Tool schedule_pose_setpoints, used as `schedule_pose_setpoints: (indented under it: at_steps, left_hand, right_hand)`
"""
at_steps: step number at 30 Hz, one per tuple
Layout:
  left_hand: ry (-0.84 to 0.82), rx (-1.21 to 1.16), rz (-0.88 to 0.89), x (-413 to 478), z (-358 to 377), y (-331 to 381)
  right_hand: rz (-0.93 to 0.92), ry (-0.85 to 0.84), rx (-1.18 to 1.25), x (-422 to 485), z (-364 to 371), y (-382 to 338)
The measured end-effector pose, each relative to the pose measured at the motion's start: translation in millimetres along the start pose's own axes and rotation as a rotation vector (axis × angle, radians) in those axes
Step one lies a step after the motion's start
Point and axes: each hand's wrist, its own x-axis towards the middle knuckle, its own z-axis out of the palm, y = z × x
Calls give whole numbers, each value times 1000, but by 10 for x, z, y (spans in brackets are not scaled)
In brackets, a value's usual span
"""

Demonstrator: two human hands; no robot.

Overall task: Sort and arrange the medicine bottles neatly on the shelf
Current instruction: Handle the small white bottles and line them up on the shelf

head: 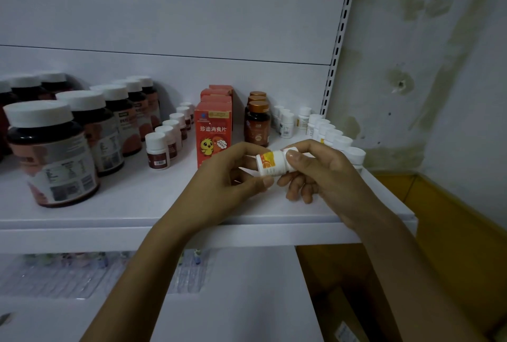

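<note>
Two bare hands meet over the front of a shelf, both holding one bottle. The left hand (233,174) pinches one end of a small white plastic bottle with an orange and yellow label (271,164) between thumb and fingertips. The right hand (323,171) grips the other end, thumb on top and fingers curled beneath. The bottle lies on its side in the air, just above the white metal shelf (82,234) and near its front edge.

Just behind the hands stands a row of red-orange cardboard cartons with a yellow chick printed on the front (212,133), running back toward the shelf's rear panel. To their right is a row of brown bottles with copper-coloured caps (258,124). Further right, a line of small white capped bottles (333,135) runs along the shelf's right edge, with a few more white bottles (285,122) behind. Left of the cartons is a row of small white bottles with dark red labels (157,149). At far left stand rows of large dark jars with white lids (52,149).

Below, a lower shelf holds clear blister packs (55,273). To the right of the shelving is a white wall with yellowish stains (425,67).
</note>
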Motion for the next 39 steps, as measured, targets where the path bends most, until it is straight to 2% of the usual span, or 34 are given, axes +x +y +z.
schedule_pose_setpoints:
  at_steps: [6, 11, 21, 27, 31, 34, 39]
  left_hand:
    - [30, 9, -4, -4, -19, -10]
    - [-44, 6, 21, -26, -7, 12]
    - [-55, -4, 37, -21, -6, 18]
    - [-43, -54, 179, -80, 69, 132]
    - [-199, -182, 338, -141, 542, 381]
    - [-360, -276, 346, -149, 1125, 482]
    - [-753, -305, 285, -405, 2389, 599]
  right_hand:
    - [-27, -28, -40, -7, -4, 4]
    - [-72, -52, -63, -16, 12, 15]
    - [-117, -80, -88, -22, 3, 9]
    - [-190, 12, -60, -286, -14, -121]
    - [-169, 137, -3, -956, -422, -182]
    - [-121, 298, -49, -1603, -733, -151]
    - [222, 594, -212, -2987, -1173, 138]
